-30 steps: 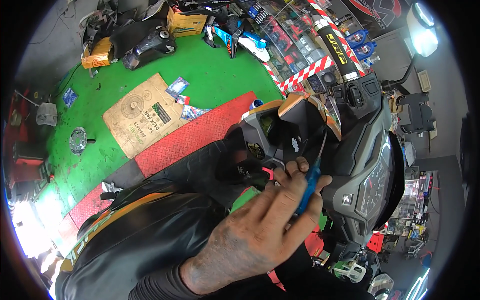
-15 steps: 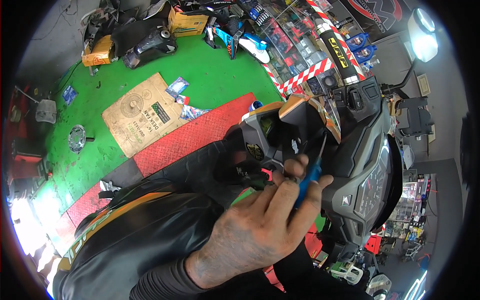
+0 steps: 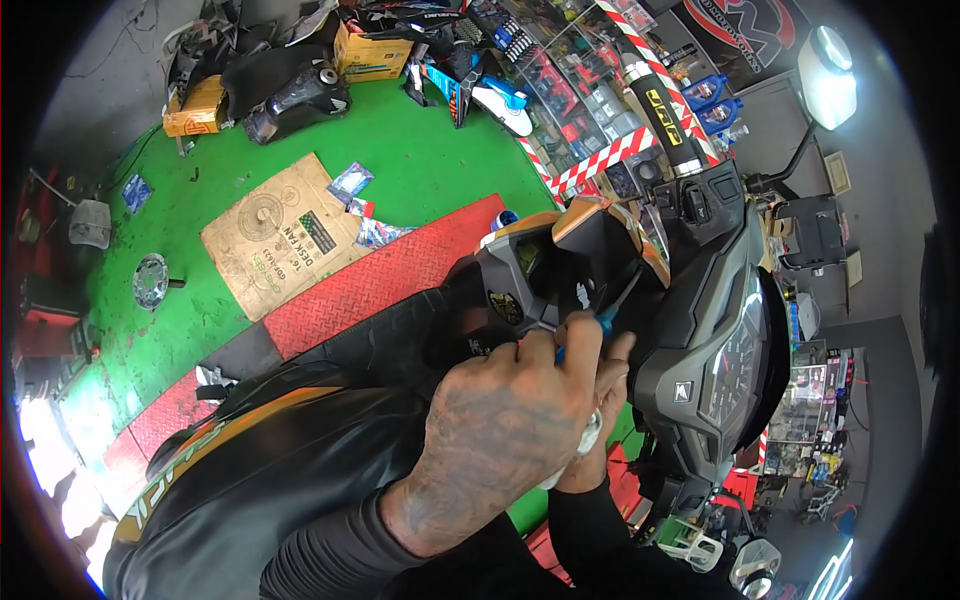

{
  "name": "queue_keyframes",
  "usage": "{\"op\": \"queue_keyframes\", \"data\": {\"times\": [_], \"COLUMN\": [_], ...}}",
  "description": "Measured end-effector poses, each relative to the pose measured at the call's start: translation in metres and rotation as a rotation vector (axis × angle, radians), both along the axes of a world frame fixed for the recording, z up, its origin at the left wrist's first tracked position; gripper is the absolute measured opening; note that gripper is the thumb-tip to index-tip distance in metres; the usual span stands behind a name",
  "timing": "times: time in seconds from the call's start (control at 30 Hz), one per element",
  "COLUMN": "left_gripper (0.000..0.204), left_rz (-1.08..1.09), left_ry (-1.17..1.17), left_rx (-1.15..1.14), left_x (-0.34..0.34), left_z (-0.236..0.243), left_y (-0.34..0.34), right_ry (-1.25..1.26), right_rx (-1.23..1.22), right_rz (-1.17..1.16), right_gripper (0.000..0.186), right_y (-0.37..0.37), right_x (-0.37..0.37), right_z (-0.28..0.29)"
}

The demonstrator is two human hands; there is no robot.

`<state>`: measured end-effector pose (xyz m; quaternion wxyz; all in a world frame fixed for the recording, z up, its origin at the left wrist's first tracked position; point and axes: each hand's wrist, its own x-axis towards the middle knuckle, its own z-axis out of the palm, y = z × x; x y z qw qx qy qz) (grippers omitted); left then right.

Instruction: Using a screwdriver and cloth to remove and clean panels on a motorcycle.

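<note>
**Handling and Orientation**

Head view. Just ahead of the left hand's (image 3: 505, 425) knuckles: screwdriver (image 3: 607, 319), blue handle partly covered, thin shaft exposed. Left hand: fingers curled down, apparently pinching the handle; most fingertips hidden. Right hand (image 3: 608, 383): beneath and just right of the left, close to the handle; whether gripping or only steadying, not discernible from this angle. Between both hands: white item (image 3: 590, 435), kind unclear.

Handling, by judgement: light in weight; shaft stiff, with little flex; handle probably smooth hard plastic, hence liable to slip in oily fingers; not fragile. Best held around the blue handle, fingers clear of the shaft. Beyond the fingertips: orange-edged panel (image 3: 600, 235), presumably thin plastic and easily scratched by a stray tip.

Orientation: long axis slanted, handle end tucked low and left under the left hand's fingers, shaft up and right, away from both hands. Tip directed toward the dark recess beside the orange-edged panel; contact there not confirmable. Right of both hands, clear of the axis: grey cowl (image 3: 665, 350) and instrument display (image 3: 735, 385).
</note>
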<state>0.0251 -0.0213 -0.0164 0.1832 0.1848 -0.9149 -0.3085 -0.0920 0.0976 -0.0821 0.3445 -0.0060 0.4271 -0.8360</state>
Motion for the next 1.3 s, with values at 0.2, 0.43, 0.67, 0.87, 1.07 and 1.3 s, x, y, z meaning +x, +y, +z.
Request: {"op": "queue_keyframes", "data": {"times": [0.2, 0.43, 0.67, 0.87, 1.07, 1.3], "left_gripper": [0.032, 0.032, 0.038, 0.027, 0.03, 0.026], "left_rz": [0.001, 0.337, -0.057, 0.032, 0.092, 0.136], "left_ry": [0.159, 0.136, -0.148, -0.034, 0.12, 0.248], "left_rx": [-0.309, -0.275, -0.269, 0.103, 0.816, 1.24], "left_x": [-0.005, -0.012, -0.019, -0.009, 0.024, 0.07], "left_z": [-0.007, 0.0, -0.024, -0.035, -0.063, -0.084], "left_y": [-0.001, 0.013, 0.031, 0.014, 0.029, 0.092], "right_ry": [0.182, 0.057, 0.004, -0.091, 0.33, 0.642], "right_rx": [0.129, 0.057, 0.104, 0.157, 0.664, 0.926], "right_rz": [0.05, 0.051, 0.178, 0.087, 0.358, 0.739], "right_gripper": [0.037, 0.025, 0.043, 0.054, 0.036, 0.033], "right_y": [0.014, 0.003, -0.003, 0.016, 0.116, 0.279], "right_x": [-0.012, 0.004, -0.003, 0.019, 0.074, 0.09], "right_z": [-0.016, -0.004, -0.005, -0.029, -0.08, -0.103]}}
